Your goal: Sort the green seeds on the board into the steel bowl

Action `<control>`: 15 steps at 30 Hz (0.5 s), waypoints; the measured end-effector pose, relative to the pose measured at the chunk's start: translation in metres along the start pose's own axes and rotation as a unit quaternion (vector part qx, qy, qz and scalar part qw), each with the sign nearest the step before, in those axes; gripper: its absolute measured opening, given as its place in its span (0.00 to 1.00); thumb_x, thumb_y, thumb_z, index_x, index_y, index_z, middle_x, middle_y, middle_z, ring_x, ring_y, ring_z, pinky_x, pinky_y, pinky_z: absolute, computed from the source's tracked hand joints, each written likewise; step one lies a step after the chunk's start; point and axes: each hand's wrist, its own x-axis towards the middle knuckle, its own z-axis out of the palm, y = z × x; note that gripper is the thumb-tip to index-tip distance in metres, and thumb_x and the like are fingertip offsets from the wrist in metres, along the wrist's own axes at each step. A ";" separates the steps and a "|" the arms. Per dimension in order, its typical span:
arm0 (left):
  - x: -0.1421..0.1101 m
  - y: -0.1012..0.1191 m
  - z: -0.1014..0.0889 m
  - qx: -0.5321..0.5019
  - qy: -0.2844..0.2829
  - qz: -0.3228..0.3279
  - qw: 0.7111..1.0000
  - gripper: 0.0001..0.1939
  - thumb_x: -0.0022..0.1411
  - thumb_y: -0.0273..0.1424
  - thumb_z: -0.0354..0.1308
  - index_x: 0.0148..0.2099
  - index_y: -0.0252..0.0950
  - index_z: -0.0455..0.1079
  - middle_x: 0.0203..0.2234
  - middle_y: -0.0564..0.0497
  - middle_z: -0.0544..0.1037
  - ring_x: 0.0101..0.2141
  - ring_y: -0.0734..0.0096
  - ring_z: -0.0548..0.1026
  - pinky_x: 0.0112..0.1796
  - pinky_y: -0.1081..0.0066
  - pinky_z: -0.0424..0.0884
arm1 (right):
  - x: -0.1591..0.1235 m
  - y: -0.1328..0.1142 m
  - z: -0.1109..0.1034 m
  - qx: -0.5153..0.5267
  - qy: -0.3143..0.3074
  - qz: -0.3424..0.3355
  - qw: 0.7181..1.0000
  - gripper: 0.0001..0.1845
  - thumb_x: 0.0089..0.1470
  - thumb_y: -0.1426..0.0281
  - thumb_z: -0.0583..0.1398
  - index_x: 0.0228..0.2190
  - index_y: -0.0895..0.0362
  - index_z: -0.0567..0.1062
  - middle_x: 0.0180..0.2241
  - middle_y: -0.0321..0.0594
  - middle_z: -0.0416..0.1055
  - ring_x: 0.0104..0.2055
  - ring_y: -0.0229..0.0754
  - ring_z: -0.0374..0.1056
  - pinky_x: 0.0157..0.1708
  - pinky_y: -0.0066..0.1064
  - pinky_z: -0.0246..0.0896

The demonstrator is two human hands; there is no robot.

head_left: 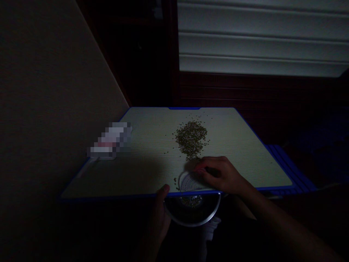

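Dim light fills a small room, where a pale tabletop (240, 145) with a blue rim catches a little glow from the far side. Nearest of all, just below the tabletop's near edge, the left grip (159, 214) is closed around the side of a steel bowl (192, 216), its thumb raised against that edge and its fingers lost in shadow. The bowl looks light and stiff, and its smooth rim seems the surest place to hold. A few seeds (192, 201) lie inside it. Just above the edge, to the right of the left grip, the right grip (219, 176) is curled narrow with its fingertips (197, 169) down on the tabletop; whether it pinches anything is impossible to tell. Beside them lies a pale ribbed disc (189, 182), perhaps a lid, though the gloom leaves that unsure. Straight ahead of the right grip spreads a loose heap of seeds (191, 138), with strays scattered around it. Such tiny grains probably weigh almost nothing, and they seem likely to roll at a touch, so sweeping looks safer than pinching. Farther left of both grips, a blurred pink-and-white object (109, 141) straddles the tabletop's edge. Beyond everything rise dark wooden panelling (245, 87) and a white window blind (261, 36), with a beige wall (54, 109) along the left.
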 end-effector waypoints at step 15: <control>-0.004 0.003 0.004 0.000 -0.001 0.010 1.000 0.06 0.56 0.30 0.62 0.38 0.35 0.73 0.34 0.47 0.83 0.48 0.55 0.77 0.48 0.61 0.72 | 0.002 0.002 0.002 -0.045 0.031 0.004 0.998 0.09 0.61 0.69 0.57 0.40 0.54 0.78 0.36 0.39 0.78 0.36 0.39 0.73 0.36 0.31 0.67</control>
